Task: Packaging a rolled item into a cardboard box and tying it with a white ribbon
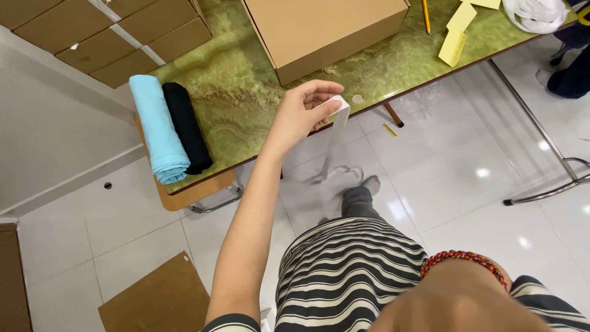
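1. Reaching out from the lower part of the view, the left hand (302, 110) hangs over the near edge of the green marbled surface (246, 104).
2. Its thumb and fingers are closed on the top end of a white paper strip (337, 126); the strip drops down past the edge of the surface toward the white tiled floor (467, 178).
3. The right hand is not clearly shown: only a blurred forearm with a red braided bracelet (465, 258) fills the bottom right corner, so I cannot tell whether that hand is open or closed.
4. On the surface, a rolled light-blue cloth (158, 129) and a rolled black cloth (187, 126) lie side by side, touching, at the left edge, well apart from the left hand.
5. A cardboard box (322, 31) stands near, just behind the left hand.
6. Between the box and the rolls the surface is bare, and the floor right of the strip is open up to a metal leg frame (544, 138).
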